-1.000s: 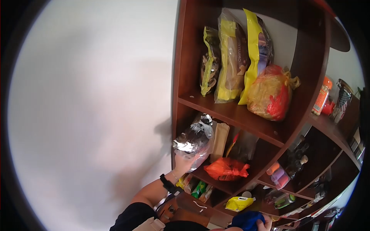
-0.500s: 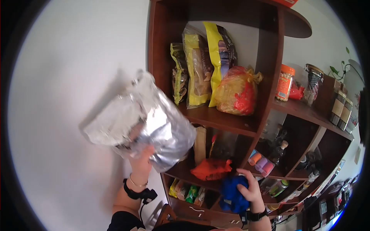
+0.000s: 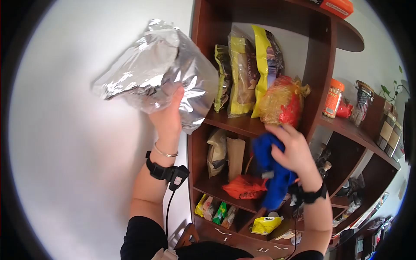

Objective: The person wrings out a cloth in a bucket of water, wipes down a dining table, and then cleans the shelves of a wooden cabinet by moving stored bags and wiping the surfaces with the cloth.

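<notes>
My left hand (image 3: 167, 117) is raised before the white wall, its fingers closed on the lower part of a large silvery foil bag (image 3: 186, 73) in clear plastic. A blue cloth (image 3: 275, 173) hangs from my right hand (image 3: 294, 151), blurred at its edges, in front of the middle shelf. Just above that hand, a knotted yellow and red plastic bag (image 3: 281, 99) rests on the upper shelf. A red plastic bag (image 3: 245, 187) lies on the shelf below, left of the cloth.
Yellow-edged packets (image 3: 242, 73) stand in the upper compartment. Below are a brown paper packet (image 3: 235, 158) and a beige bag (image 3: 216, 154). An orange-lidded jar (image 3: 333, 99) stands on the right shelf. Lower down lies a yellow packet (image 3: 265, 225). A rounded shelf edge (image 3: 350, 37) juts out.
The foil bag has come out from the middle shelf and up to the left in my left hand. My right hand has risen with the blue cloth, which now hangs down longer.
</notes>
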Demonstrator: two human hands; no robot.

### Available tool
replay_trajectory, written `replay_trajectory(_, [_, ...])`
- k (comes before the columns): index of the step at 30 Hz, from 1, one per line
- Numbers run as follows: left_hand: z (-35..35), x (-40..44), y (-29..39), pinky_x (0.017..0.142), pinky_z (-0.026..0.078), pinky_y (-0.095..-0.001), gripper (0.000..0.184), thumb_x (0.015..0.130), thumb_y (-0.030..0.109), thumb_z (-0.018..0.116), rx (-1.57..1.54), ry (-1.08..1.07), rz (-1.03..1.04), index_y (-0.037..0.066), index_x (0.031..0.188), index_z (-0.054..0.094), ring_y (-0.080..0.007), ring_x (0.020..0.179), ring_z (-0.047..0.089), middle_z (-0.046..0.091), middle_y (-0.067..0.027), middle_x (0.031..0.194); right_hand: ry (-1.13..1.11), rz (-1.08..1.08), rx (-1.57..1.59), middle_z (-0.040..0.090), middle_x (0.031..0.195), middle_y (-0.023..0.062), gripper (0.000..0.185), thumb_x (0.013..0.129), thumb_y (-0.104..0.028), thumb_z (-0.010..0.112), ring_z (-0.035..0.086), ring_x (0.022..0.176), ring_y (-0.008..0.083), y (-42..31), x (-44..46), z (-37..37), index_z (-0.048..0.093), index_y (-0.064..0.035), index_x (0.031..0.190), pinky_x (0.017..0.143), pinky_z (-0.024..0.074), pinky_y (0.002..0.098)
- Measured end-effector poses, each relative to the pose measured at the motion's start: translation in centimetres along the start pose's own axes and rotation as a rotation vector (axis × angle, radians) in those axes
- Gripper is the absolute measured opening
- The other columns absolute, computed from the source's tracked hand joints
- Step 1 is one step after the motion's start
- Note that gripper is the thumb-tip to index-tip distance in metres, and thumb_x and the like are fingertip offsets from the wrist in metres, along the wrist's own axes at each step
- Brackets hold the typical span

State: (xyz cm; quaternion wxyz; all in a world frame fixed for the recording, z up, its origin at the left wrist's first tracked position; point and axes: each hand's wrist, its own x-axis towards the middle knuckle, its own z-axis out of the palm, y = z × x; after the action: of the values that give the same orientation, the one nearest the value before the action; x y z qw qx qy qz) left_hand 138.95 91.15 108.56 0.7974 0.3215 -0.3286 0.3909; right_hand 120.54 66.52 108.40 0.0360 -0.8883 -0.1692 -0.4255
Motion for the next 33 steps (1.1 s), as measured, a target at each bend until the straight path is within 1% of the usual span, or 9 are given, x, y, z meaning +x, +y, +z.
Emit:
replay_trajectory(2, [0.5, 0.5, -1.4, 0.079, 0.048, -0.0283, 0.038, 0.073, 0.005, 0.077, 0.048, 0.019, 0.080, -0.004, 0.105, 0.060, -0.0154, 0.086, 0.059, 0.063, -0.0086, 0.100, -0.125, -0.005, -0.214, 0.055, 0.095, 0.0181, 0.058, 0.068, -0.007, 0.058, 0.059, 0.074, 0.0366, 0.8, 3.9, 0.7, 0.053, -0.0191, 0.124, 0.068, 0.0514, 0.0425])
replay_trajectory(5, [1.3, 0.5, -2.1, 0.077, 0.047, -0.0293, 0.046, 0.069, 0.017, 0.082, 0.223, 0.036, 0.179, -0.005, 0.103, 0.059, -0.0159, 0.083, 0.058, 0.064, -0.0083, 0.096, -0.295, -0.023, -0.367, 0.060, 0.088, 0.0175, 0.058, 0.072, -0.013, 0.055, 0.061, 0.077, 0.0363, 2.0, 9.2, 3.8, 0.050, -0.0238, 0.129, 0.070, 0.0504, 0.0453])
replay_trajectory(6, [1.6, 0.5, -2.4, 0.076, 0.047, -0.0289, 0.047, 0.069, 0.019, 0.082, 0.250, 0.020, 0.171, -0.005, 0.102, 0.059, -0.0154, 0.082, 0.058, 0.064, -0.0087, 0.096, -0.284, -0.021, -0.371, 0.060, 0.088, 0.0175, 0.058, 0.072, -0.013, 0.055, 0.061, 0.077, 0.0363, 1.9, 10.6, 4.6, 0.050, -0.0238, 0.129, 0.070, 0.0504, 0.0453])
replay_trajectory(8, [2.0, 0.3, -2.8, 0.073, 0.046, -0.0285, 0.049, 0.069, 0.021, 0.082, 0.325, -0.010, 0.141, -0.005, 0.102, 0.057, -0.0141, 0.080, 0.057, 0.064, -0.0099, 0.094, -0.640, 0.099, -0.446, 0.063, 0.099, 0.0182, 0.053, 0.077, -0.011, 0.050, 0.063, 0.091, 0.0344, 0.6, 13.4, 6.1, 0.051, -0.0198, 0.129, 0.078, 0.0501, 0.0435])
replay_trajectory(11, [2.7, 0.0, -3.0, 0.076, 0.046, -0.0287, 0.049, 0.070, 0.019, 0.082, 0.187, -0.036, 0.130, -0.005, 0.104, 0.057, -0.0143, 0.083, 0.057, 0.063, -0.0094, 0.096, -0.712, 0.114, -0.500, 0.063, 0.106, 0.0185, 0.051, 0.076, -0.012, 0.050, 0.062, 0.097, 0.0321, 1.9, 16.5, 9.7, 0.052, -0.0139, 0.127, 0.080, 0.0502, 0.0420])
replay_trajectory(15, [2.4, -0.1, -3.8, 0.091, 0.043, -0.0313, 0.056, 0.073, 0.004, 0.077, 0.041, -0.102, 0.032, -0.004, 0.120, 0.047, -0.0185, 0.100, 0.055, 0.056, -0.0097, 0.114, -0.668, 0.205, -0.509, 0.063, 0.106, 0.0191, 0.049, 0.075, -0.016, 0.053, 0.062, 0.097, 0.0328, 4.1, 17.1, 10.5, 0.053, -0.0090, 0.123, 0.081, 0.0503, 0.0426])
replay_trajectory(21, [4.5, -0.7, -5.2, 0.075, 0.047, -0.0301, 0.040, 0.070, 0.016, 0.081, 0.207, -0.067, 0.155, -0.003, 0.097, 0.059, -0.0158, 0.081, 0.059, 0.064, -0.0076, 0.092, -0.517, 0.216, -0.324, 0.063, 0.104, 0.0222, 0.044, 0.073, -0.021, 0.057, 0.061, 0.096, 0.0366, 7.5, 14.2, 7.8, 0.055, -0.0064, 0.114, 0.085, 0.0483, 0.0439])
replay_trajectory(23, [5.9, -0.8, -6.3, 0.068, 0.047, -0.0316, 0.039, 0.068, 0.020, 0.083, 0.248, -0.080, -0.007, -0.001, 0.087, 0.057, -0.0171, 0.072, 0.058, 0.062, -0.0067, 0.082, -0.484, 0.193, -0.365, 0.064, 0.098, 0.0224, 0.045, 0.073, -0.022, 0.058, 0.061, 0.093, 0.0376, 7.2, 13.9, 7.6, 0.054, -0.0043, 0.114, 0.084, 0.0484, 0.0439])
replay_trajectory(33, [7.3, 1.2, -9.5, 0.067, 0.048, -0.0352, 0.042, 0.066, 0.018, 0.080, 0.456, -0.195, 0.014, 0.001, 0.093, 0.053, -0.0245, 0.071, 0.060, 0.061, -0.0101, 0.080, -0.446, 0.145, -0.383, 0.064, 0.093, 0.0227, 0.033, 0.074, -0.018, 0.056, 0.062, 0.090, 0.0378, 7.3, 13.2, 7.8, 0.058, 0.0001, 0.101, 0.080, 0.0491, 0.0452])
